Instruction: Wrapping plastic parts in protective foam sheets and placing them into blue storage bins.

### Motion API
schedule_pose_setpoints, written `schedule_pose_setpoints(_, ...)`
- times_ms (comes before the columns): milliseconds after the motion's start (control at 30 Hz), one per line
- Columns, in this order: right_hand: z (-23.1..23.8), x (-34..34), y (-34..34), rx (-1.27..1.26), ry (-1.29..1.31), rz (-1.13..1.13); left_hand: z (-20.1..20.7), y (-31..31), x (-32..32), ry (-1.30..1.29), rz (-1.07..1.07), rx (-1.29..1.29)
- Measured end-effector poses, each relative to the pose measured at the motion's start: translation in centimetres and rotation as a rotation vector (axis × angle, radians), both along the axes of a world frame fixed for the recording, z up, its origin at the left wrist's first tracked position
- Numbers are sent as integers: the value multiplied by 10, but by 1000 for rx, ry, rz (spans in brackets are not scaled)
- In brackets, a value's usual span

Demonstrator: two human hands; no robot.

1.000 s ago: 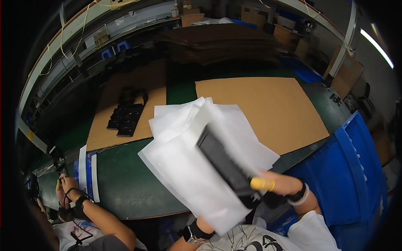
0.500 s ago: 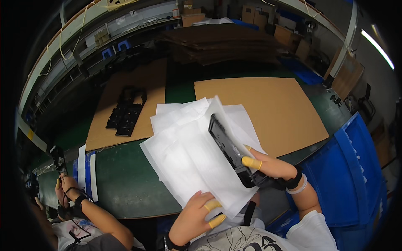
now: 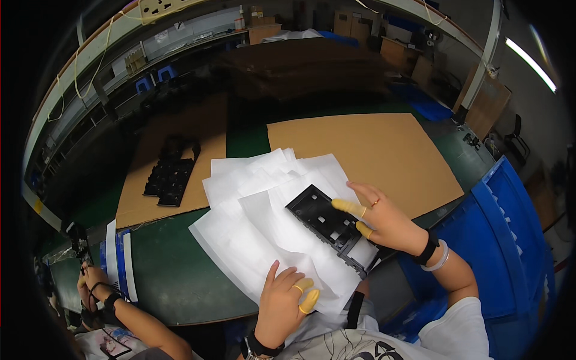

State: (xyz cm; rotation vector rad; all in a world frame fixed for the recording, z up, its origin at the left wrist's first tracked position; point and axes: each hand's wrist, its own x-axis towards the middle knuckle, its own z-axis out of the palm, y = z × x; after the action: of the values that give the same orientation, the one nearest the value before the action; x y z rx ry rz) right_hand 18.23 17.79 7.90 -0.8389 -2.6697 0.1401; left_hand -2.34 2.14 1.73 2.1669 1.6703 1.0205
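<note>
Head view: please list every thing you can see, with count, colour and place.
Plastic frame part: one, black, lying on the white sheets under the right hand.
Foam sheets: a loose stack, white, on the green table's near edge.
Cardboard sheets: two, brown, flat on the table, right and left.
Black parts pile: several, on the left cardboard.
Table: one, green.
Bin: one, blue, at the right.
Co-worker's hands: lower left, wearing a dark wristband.
Left hand: yellow finger cots, pressing the sheets.
Right hand: yellow finger cots, resting on the frame part.
</note>
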Motion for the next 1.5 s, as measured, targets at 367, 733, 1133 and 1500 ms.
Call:
schedule_pose_setpoints(367,2,-39,17,150,-322,364,11,1,1,-37,136,-61)
schedule_pose_setpoints(733,24,53,43,566,-14,-40,10,-17,11,241,127,-64)
schedule_pose_setpoints(1133,72,34,-17,-1101,1587,-402,-8,12,38,290,70,-11)
schedule_pose_setpoints(1500,64,7,-31,-1410,1648,2,-6,6,50,311,177,-77)
